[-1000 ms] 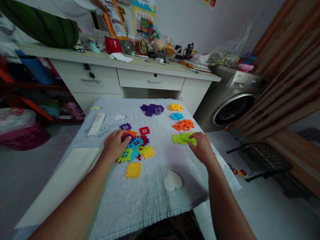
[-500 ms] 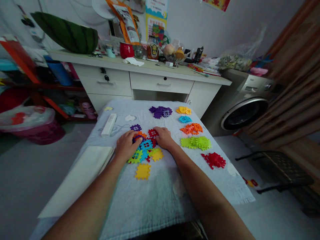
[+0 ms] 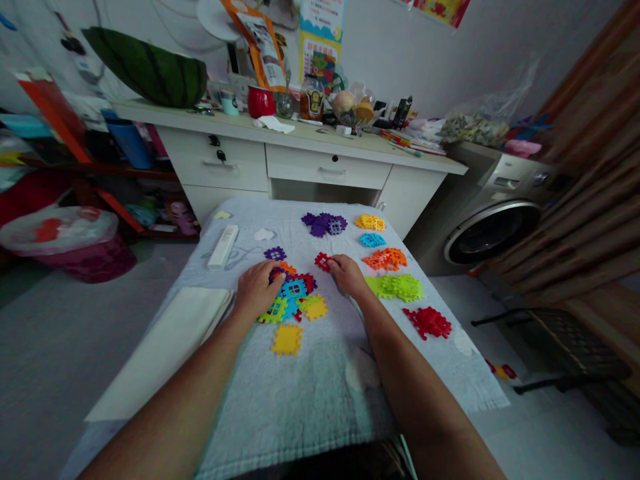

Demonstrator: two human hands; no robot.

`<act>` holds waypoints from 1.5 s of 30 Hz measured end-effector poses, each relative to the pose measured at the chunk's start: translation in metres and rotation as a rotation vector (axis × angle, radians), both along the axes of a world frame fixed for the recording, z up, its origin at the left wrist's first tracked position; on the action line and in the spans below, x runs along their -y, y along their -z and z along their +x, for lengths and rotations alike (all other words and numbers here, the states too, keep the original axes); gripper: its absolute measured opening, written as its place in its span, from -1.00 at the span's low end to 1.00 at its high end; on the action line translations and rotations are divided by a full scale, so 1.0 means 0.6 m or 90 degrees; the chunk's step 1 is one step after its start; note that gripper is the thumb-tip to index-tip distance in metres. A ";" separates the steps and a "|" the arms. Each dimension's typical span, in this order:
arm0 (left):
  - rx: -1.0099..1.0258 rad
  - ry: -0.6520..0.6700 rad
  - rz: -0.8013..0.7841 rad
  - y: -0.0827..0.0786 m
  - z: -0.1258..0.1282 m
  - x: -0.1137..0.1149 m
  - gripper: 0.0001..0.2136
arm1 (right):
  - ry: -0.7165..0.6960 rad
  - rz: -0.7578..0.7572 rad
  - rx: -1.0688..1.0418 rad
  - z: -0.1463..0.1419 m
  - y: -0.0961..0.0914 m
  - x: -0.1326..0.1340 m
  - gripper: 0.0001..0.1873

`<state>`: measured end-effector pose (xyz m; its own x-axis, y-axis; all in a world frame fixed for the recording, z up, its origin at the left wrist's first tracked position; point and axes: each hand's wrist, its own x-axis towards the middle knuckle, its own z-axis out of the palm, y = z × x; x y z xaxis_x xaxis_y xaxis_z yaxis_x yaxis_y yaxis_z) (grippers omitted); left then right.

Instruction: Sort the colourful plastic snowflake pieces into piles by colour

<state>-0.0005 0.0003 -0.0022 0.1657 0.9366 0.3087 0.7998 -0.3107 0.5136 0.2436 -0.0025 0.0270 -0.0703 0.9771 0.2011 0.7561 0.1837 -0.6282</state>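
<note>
A low table covered with a pale towel (image 3: 310, 393) carries flat plastic interlocking tiles. My left hand (image 3: 257, 288) lies with curled fingers on a mixed heap of tiles (image 3: 295, 299). My right hand (image 3: 347, 273) pinches a red tile (image 3: 323, 261) at the heap's far right edge. Sorted groups lie to the right: purple (image 3: 324, 223), yellow-orange (image 3: 370, 221), blue (image 3: 372, 239), orange (image 3: 385, 257), green (image 3: 395, 287) and red (image 3: 428, 321). A single yellow tile (image 3: 287, 339) lies nearer to me and a single purple tile (image 3: 275, 253) lies beyond my left hand.
A white remote (image 3: 223, 246) and a folded white cloth (image 3: 165, 347) lie on the left of the table. Behind stand a cluttered white desk (image 3: 300, 157) with a watermelon (image 3: 147, 67), a washing machine (image 3: 493, 213) at right and a pink basin (image 3: 65, 243) at left.
My right hand left the green group, came to the mixed heap and has lifted a red tile out to the right. My left hand stayed on the heap. The camera shifted, showing the red group.
</note>
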 end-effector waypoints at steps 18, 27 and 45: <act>-0.020 0.017 0.004 0.008 -0.005 -0.011 -0.65 | 0.112 -0.140 0.113 0.235 -0.098 0.250 -0.84; -0.012 0.016 0.001 0.009 -0.005 -0.010 -0.65 | 0.191 -0.093 0.288 0.241 -0.062 0.258 -0.88; 0.046 0.041 0.015 0.004 -0.003 -0.006 -0.65 | -0.225 -0.021 0.197 -0.021 -0.055 0.137 -0.56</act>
<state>-0.0022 0.0038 -0.0045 0.2024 0.9171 0.3435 0.7390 -0.3732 0.5609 0.2311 -0.0849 0.0602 -0.4509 0.8883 0.0874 0.8037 0.4467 -0.3931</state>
